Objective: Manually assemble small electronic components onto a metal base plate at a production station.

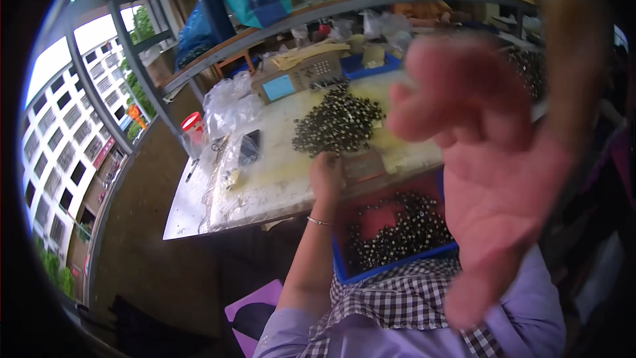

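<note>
My left hand (327, 178), with a thin bracelet at its wrist, rests at the table's front part, against the near edge of a heap of small dark metallic parts (341, 122). Its fingers are curled together; what they hold, if anything, is too small to make out. Just right of it lies a flat tan block (364, 167). My right hand (503, 172) is raised very near the camera, large and blurred, palm showing, its fingers apart and partly bent. Nothing shows in it. It covers the table's right part. Below the table edge, a blue-rimmed tray (371, 274) holds more such parts.
On the white table (265, 192) lie plastic bags (228, 109), a dark flat item in clear wrap (250, 147) and a red-and-white cup (193, 126). Behind stand a grey carton (298, 78) and a blue bin (371, 66). A shelf (318, 13) spans the back.
</note>
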Demonstrator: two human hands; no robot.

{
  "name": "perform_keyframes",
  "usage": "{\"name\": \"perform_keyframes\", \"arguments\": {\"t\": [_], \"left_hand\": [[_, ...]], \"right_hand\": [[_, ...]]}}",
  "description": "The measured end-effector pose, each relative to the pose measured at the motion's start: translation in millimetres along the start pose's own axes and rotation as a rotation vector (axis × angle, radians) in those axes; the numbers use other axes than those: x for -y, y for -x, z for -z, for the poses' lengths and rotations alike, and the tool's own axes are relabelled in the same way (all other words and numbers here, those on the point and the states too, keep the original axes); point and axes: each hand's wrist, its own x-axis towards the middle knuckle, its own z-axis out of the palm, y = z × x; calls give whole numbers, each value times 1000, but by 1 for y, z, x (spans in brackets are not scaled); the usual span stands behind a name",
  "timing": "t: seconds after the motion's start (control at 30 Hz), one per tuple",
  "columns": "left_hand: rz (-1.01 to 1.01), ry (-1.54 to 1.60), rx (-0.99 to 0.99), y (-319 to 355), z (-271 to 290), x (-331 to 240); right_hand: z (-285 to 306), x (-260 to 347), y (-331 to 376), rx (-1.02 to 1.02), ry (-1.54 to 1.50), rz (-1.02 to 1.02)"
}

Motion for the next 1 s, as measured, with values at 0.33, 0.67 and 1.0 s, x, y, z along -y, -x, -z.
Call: {"name": "perform_keyframes", "arguments": {"t": [0.33,0.67,1.0], "left_hand": [[-56,-123,-28,6,-11,11],[63,-111,80,5,3,-1],[-45,-108,91,2,5,7]], "right_hand": [[1,-55,-120,525,82,748],[49,-41,-94,484,-182,651],[43,-19,-74,425,-232,481]]}}
